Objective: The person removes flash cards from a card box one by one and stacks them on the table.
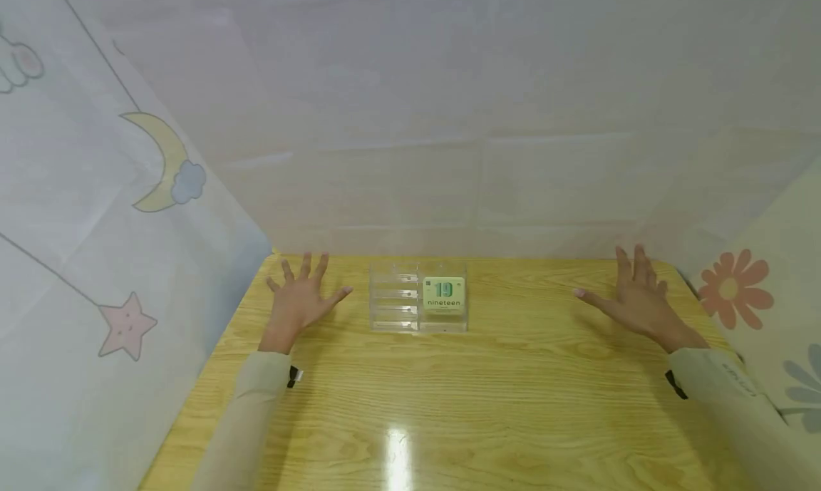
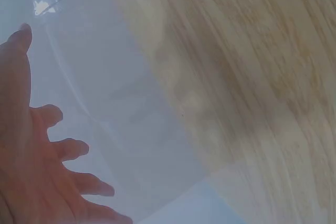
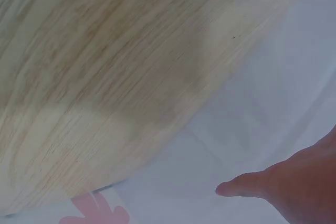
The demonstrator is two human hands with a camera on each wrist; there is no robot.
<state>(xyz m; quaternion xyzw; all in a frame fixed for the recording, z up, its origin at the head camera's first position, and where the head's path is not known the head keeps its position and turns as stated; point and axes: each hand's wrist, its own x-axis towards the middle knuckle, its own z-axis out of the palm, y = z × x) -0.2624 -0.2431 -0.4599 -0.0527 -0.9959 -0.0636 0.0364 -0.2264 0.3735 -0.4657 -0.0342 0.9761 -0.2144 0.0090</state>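
My left hand (image 1: 296, 302) is spread above the left side of the wooden table (image 1: 410, 384), holding nothing. Far to the right, my right hand (image 1: 643, 304) is spread too, its thumb pointing inward. Between them, closer to the left hand, stands a clear plastic card holder (image 1: 394, 327) with several slots on its left half. On its right half sits a pale green stack of cards (image 1: 444, 302) whose top reads "19 nineteen". The left wrist view shows the left hand's fingers (image 2: 86, 183) apart; the right wrist view shows only part of the right hand (image 3: 307, 182).
A pale cloth wall (image 1: 449, 156) rises along the table's back edge. The left cloth carries a moon (image 1: 163, 156) and a star (image 1: 128, 327), the right one a red flower (image 1: 731, 288). Light glares off the front of the table.
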